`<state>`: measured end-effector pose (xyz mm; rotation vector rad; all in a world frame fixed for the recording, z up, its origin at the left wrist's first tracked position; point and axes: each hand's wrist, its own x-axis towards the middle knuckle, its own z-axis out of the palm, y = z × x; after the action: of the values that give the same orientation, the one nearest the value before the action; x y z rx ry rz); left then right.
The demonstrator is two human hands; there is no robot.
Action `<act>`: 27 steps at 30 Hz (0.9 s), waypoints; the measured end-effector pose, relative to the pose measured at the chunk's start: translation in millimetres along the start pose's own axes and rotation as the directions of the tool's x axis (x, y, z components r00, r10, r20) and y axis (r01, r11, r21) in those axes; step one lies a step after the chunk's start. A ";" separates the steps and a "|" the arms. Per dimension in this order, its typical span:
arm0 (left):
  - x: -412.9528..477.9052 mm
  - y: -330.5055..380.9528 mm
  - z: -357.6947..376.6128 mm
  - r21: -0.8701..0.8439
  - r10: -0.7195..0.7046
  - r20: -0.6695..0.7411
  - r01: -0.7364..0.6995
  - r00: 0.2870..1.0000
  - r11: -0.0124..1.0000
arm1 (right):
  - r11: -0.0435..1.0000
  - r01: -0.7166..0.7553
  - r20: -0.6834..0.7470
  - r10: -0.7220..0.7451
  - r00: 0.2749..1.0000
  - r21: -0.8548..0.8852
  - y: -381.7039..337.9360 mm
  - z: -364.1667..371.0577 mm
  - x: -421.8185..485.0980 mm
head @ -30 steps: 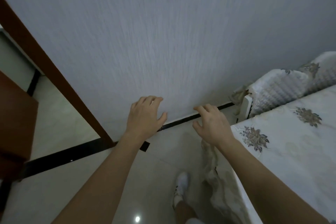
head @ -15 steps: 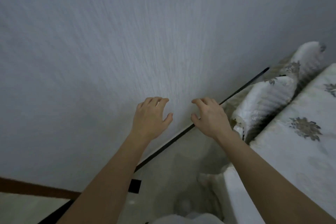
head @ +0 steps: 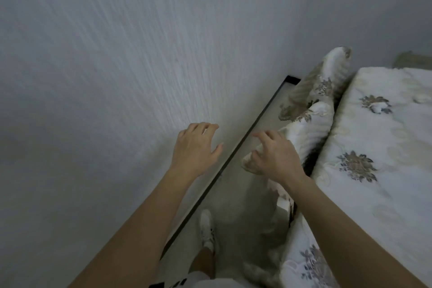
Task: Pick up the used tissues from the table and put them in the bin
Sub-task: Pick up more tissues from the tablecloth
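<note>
No tissue, table or bin is in view. My left hand (head: pixel 196 147) is held out in front of a pale textured wall, fingers spread and curled, holding nothing. My right hand (head: pixel 273 154) is level with it, a short gap to the right, also empty with fingers apart. It hovers above the narrow floor strip beside a bed.
A pale textured wall (head: pixel 117 65) fills the left, with a dark skirting line (head: pixel 245 140) along the floor. A bed with a white flowered cover (head: pixel 374 159) and ruffled pillows (head: pixel 311 128) lies on the right. My white shoe (head: pixel 207 229) stands on the narrow floor strip.
The view has swung right: the brown door frame has left the picture and the bed now fills more of the right side. Both hands stay raised and empty.
</note>
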<state>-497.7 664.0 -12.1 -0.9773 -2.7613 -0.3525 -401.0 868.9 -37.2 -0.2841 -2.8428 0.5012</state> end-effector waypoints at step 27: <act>394.0 -1.3 127.7 -0.214 0.451 0.098 -0.424 0.887 0.880 | 0.844 -0.520 -0.171 0.497 0.850 -0.131 123.6 14.0 250.2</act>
<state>-812.3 932.5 -33.0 -1.6968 -2.5488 -0.4856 -624.7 1036.2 -43.9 -1.0871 -2.6612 0.3079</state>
